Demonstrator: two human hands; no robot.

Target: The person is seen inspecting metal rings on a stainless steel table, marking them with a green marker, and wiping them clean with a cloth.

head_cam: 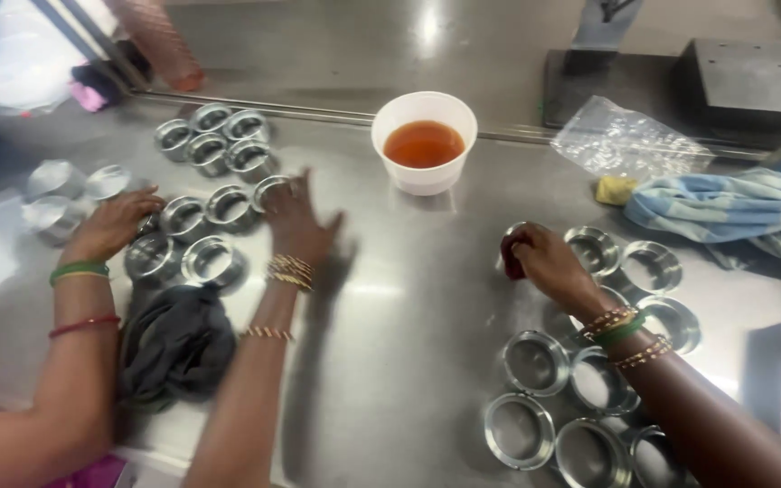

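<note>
My left hand [298,226] is open with its fingers spread, blurred, hovering over a cluster of shiny round metal rings [214,262] on the steel table [409,307]. My right hand [549,264] grips a dark red cloth [512,262] pressed against one metal ring [510,237]. Several more rings [535,361] lie around and below my right wrist. A co-worker's hand [112,226] with green and red bangles touches the rings at the left.
A white bowl [424,145] of orange-brown liquid stands at the back centre. A dark grey cloth [178,348] lies between the left arms. A blue striped cloth [725,212], a yellow sponge [615,190] and a clear plastic bag [625,136] lie at the right. Dark metal blocks [743,77] stand behind.
</note>
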